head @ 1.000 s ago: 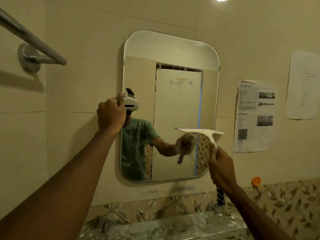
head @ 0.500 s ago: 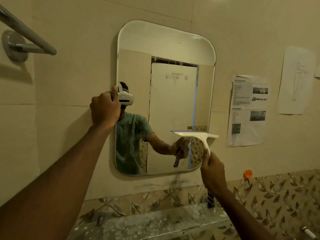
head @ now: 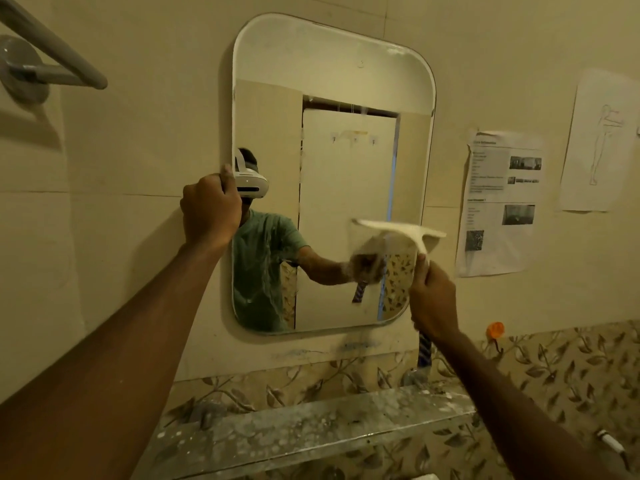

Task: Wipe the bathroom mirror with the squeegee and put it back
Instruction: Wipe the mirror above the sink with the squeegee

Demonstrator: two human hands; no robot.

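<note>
- Against the lower right part of the bathroom mirror [head: 332, 168], the white squeegee [head: 398, 232] lies with its blade roughly level, its right tip reaching just past the glass edge over the wall.
- My right hand [head: 431, 301] is wrapped around the squeegee's handle below the blade, fingers closed on it; a dark striped end of the handle pokes out beneath the fist.
- My left hand [head: 211, 209] clamps the mirror's left edge, thumb hooked over the rim and fingers curled behind, apparently bracing the glass.
- Risk, as I judge it: with the blade overhanging the right edge, only part of it bears on the glass, so a stroke from here could leave a streak or catch on the rim.
- Streaks show on the lower left of the mirror, so that side looks unwiped; ending here would leave the job incomplete.
- Pressing hard may rock the mirror on the wall if my left-hand grip slackens.
- Below, a dusty ledge [head: 311, 420] runs along the patterned tiles; a slipped squeegee would land there or beyond it.
- Papers [head: 498, 202] hang just right of the mirror; an overshoot sideways could scuff them.
</note>
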